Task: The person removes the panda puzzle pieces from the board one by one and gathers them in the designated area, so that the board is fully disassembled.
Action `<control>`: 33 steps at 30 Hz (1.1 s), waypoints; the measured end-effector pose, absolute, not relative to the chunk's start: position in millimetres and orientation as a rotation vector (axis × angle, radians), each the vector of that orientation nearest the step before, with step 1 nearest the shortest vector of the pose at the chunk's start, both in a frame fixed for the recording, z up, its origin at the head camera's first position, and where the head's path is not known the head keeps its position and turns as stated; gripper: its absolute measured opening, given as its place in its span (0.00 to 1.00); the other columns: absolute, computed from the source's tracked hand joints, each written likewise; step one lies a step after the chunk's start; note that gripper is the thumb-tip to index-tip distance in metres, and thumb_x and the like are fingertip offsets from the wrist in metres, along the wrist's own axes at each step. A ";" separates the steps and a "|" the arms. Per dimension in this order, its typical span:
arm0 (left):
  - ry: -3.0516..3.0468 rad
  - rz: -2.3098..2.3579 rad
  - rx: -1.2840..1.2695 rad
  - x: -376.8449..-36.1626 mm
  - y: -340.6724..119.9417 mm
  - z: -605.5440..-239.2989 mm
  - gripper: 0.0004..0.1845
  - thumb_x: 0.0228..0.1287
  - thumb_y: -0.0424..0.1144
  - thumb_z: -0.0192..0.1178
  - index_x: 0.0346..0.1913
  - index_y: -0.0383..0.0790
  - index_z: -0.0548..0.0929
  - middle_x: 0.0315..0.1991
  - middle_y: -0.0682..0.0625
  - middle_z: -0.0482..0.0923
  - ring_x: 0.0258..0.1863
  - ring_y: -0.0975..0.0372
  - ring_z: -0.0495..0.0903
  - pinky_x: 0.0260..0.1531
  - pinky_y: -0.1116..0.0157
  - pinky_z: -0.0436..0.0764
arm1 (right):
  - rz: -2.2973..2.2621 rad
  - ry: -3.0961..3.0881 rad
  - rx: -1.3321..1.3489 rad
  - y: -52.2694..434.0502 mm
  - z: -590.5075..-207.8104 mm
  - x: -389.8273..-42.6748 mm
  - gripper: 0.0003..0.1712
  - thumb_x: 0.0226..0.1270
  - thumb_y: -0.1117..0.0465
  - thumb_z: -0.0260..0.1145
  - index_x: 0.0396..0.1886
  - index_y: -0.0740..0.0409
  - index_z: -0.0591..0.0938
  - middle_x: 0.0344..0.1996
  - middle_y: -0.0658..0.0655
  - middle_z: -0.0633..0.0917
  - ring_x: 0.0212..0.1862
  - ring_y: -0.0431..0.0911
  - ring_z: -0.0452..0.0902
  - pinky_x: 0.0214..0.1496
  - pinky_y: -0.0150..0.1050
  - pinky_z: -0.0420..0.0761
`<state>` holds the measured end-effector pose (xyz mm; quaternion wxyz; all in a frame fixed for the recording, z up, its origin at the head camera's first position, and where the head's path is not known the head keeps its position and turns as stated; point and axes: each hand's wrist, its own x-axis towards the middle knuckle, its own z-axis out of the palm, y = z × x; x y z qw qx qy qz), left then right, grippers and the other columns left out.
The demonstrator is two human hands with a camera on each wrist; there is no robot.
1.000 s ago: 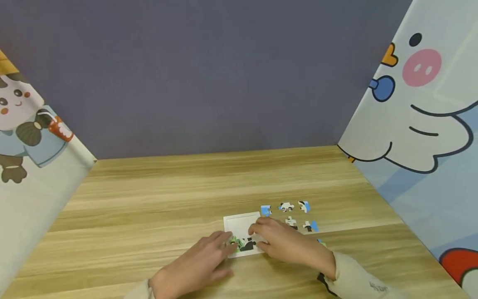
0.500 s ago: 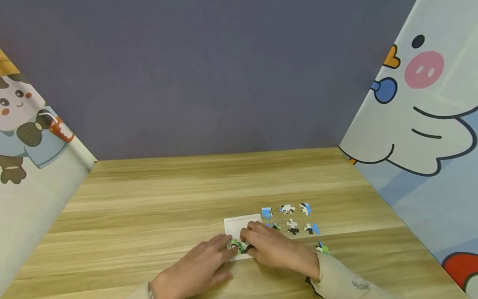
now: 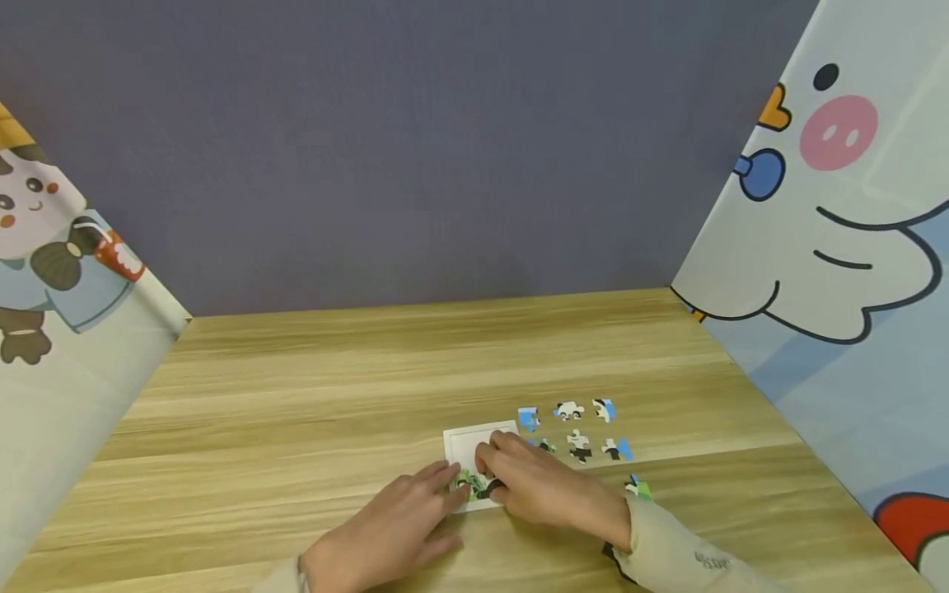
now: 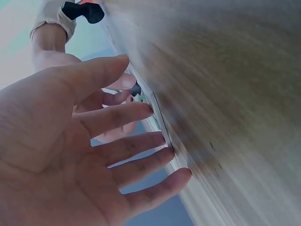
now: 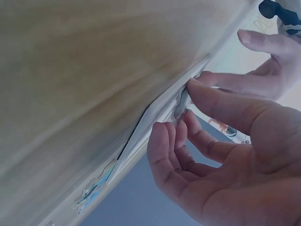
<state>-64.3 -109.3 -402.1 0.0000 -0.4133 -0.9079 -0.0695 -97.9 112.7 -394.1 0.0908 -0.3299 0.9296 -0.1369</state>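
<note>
Head view bright, evenly lit, soft diffuse light, only faint shadows under the hands on the table (image 3: pixel 296 387); sharp, mild bending at the edges. Both wrist views tilted, tabletop heavily blurred and smeared, near skin soft, no glare, pale washed-out background.

Puzzle tray (image 3: pixel 474 443) set on table (image 3: pixel 311 412), near its front edge. Loose pieces (image 3: pixel 578 428) spread just right of tray (one (image 3: pixel 639 490) nearer front). Left hand (image 3: pixel 385 527) placed at tray's left front corner, right hand (image 3: pixel 552 490) laid over tray's right front part.
</note>
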 end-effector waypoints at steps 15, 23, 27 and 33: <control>-2.842 -0.189 -1.274 -64.0 -105.3 -403.2 0.23 0.63 0.50 0.66 0.58 0.43 0.83 0.62 0.40 0.77 0.63 0.48 0.75 0.48 0.51 0.82 | -0.581 2.752 -1.151 123.1 -394.9 -97.0 0.16 0.61 0.73 0.68 0.41 0.50 0.77 0.29 0.45 0.82 0.27 0.33 0.70 0.28 0.27 0.73; -2.876 -0.219 -1.246 -62.9 -107.3 -402.9 0.24 0.64 0.49 0.66 0.60 0.42 0.82 0.64 0.39 0.75 0.64 0.46 0.74 0.50 0.49 0.81 | -0.825 2.680 -1.080 147.2 -385.4 -99.3 0.14 0.66 0.73 0.65 0.39 0.49 0.75 0.27 0.45 0.80 0.26 0.33 0.70 0.27 0.28 0.75; -2.874 -0.211 -1.254 -62.1 -106.8 -403.8 0.25 0.64 0.49 0.66 0.60 0.42 0.82 0.64 0.39 0.75 0.64 0.46 0.74 0.50 0.49 0.81 | -0.893 2.683 -1.037 166.7 -382.3 -96.4 0.15 0.66 0.72 0.66 0.40 0.48 0.76 0.29 0.46 0.81 0.29 0.33 0.73 0.29 0.29 0.77; -2.837 -0.227 -1.280 -62.2 -107.0 -404.5 0.24 0.63 0.49 0.67 0.59 0.42 0.83 0.63 0.39 0.76 0.61 0.48 0.77 0.48 0.53 0.83 | -0.932 2.781 -0.968 197.1 -376.8 -91.5 0.16 0.64 0.72 0.68 0.40 0.46 0.77 0.29 0.44 0.80 0.31 0.34 0.74 0.31 0.31 0.78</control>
